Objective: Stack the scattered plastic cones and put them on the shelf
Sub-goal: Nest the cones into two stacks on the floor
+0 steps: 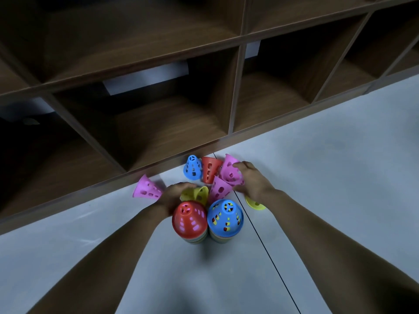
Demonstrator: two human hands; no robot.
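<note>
Two cone stacks stand on the floor, one topped red (190, 219) and one topped blue (225, 218). Behind them lie loose cones: a tipped yellow cone (196, 194), a pink cone (219, 189), another pink cone (230, 173), a red cone (210, 169), an upright blue cone (193, 167) and a pink cone (147, 187) at the left. My left hand (174, 196) rests on the yellow cone. My right hand (253, 179) grips the right-hand pink cone. A yellow cone (255, 203) peeks out under my right wrist.
A dark wooden shelf unit (145, 123) with open cubbies runs along the floor just behind the cones. The grey floor (317, 177) has a thin dark seam running diagonally past the blue stack.
</note>
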